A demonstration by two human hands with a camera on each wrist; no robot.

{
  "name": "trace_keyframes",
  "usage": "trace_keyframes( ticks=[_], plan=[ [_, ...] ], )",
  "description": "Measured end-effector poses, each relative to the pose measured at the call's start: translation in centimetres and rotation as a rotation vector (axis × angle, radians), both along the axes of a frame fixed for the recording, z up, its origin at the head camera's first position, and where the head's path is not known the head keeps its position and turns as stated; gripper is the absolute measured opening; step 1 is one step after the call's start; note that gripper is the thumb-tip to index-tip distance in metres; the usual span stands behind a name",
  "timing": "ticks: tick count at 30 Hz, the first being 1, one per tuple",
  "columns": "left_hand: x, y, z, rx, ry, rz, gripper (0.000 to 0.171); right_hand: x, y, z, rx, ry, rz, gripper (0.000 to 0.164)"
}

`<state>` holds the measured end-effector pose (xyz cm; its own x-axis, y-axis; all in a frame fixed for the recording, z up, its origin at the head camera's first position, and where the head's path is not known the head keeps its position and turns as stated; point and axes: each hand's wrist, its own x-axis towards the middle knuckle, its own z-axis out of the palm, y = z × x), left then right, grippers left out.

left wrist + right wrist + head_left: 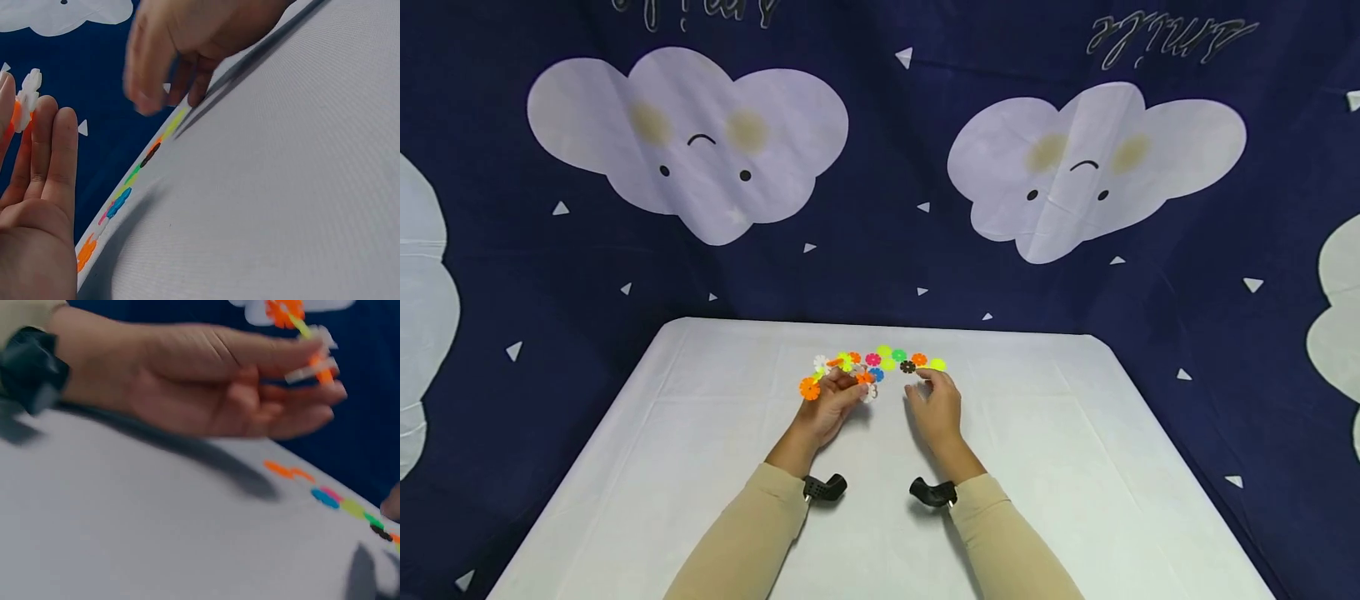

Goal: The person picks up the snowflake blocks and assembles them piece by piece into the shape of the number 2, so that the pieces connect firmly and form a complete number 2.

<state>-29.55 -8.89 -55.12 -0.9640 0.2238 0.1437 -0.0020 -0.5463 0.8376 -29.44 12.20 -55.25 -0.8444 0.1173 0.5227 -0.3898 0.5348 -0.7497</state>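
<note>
My left hand [829, 407] pinches a small assembly of joined plastic snowflake discs between thumb and fingers. An orange disc [809, 388] sticks out at its left, and a white disc [29, 94] shows by the fingertips in the left wrist view. My right hand [937, 407] hovers beside the loose discs, fingers loosely bent, with nothing visible in its grasp. Nearest to it lie a black disc [907, 367], an orange-red disc [919, 359] and a yellow disc [937, 365]. In the left wrist view that hand is blurred.
More loose discs lie flat toward the table's far side, including a green disc [899, 355], a pink disc [872, 359] and a blue disc [325, 499]. A white cloth covers the table [715, 500]. Behind its far edge hangs a dark blue curtain [880, 275] with cloud prints.
</note>
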Motion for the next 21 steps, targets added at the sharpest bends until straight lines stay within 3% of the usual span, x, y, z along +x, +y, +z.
trace_keyframes(
  ticks=[5, 9, 17, 21],
  plan=[
    [0.3, -0.1, 0.2, -0.017, -0.027, -0.014, 0.025, -2.2, 0.9, -0.2, 0.161, -0.162, -0.091, 0.035],
    [0.5, 0.0, 0.1, -0.029, -0.036, -0.027, 0.023, -3.6, 1.4, -0.5, 0.234, -0.202, -0.150, 0.037],
    [0.6, 0.1, 0.3, -0.046, -0.043, -0.018, 0.030, -4.2, 1.9, -0.8, 0.292, -0.083, -0.134, 0.010],
    [0.4, -0.1, 0.3, -0.023, -0.044, -0.021, 0.031, -4.1, 2.0, -0.8, 0.279, -0.038, -0.138, 0.012]
  ],
)
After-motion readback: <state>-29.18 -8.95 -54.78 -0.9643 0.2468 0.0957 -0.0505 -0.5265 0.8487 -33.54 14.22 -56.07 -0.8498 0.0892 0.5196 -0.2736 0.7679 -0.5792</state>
